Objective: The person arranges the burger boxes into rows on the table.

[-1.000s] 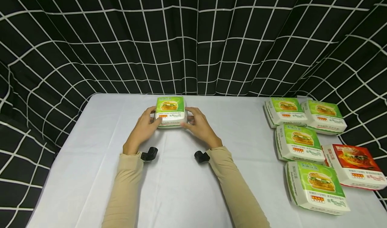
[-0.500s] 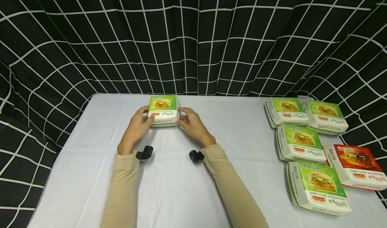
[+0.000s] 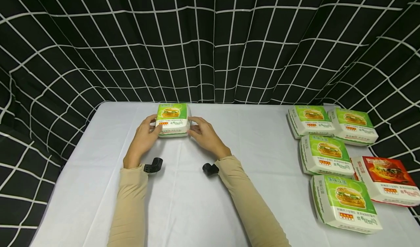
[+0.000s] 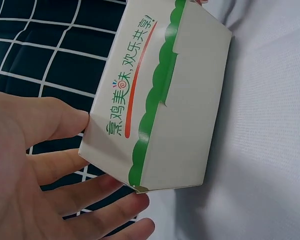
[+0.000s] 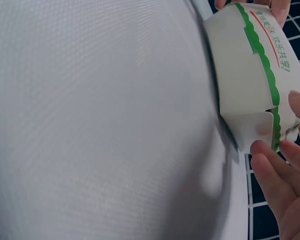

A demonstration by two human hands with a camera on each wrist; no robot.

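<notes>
Both hands are on the green hamburger box [image 3: 173, 120], out by the far edge of the worktop [image 3: 197, 210], left of centre. The left hand [image 3: 142, 139] holds it at the near left corner, thumb to the front, fingers spread along the side; the right hand [image 3: 206, 136] takes the opposite corner the same way, so each grip has hold of the box. Whether its base rests fully on the cloth, the views don't settle.

From the head, it's the lid: a burger on green, a small red label too tiny to read. Now the left wrist, and the front reads large: one unclear character, then "鸡美味, 欢乐共享!" over a red stroke and a scalloped green edge [image 4: 152, 100]. The right wrist adds the side flap [image 5: 250, 125] at the corner.

Only the head view catches the right of the worktop: four more green boxes [image 3: 329, 155] and a red box [image 3: 387, 179], burger pictures up, the nearest green one lettered "Delicious Hamburger" down its side.
</notes>
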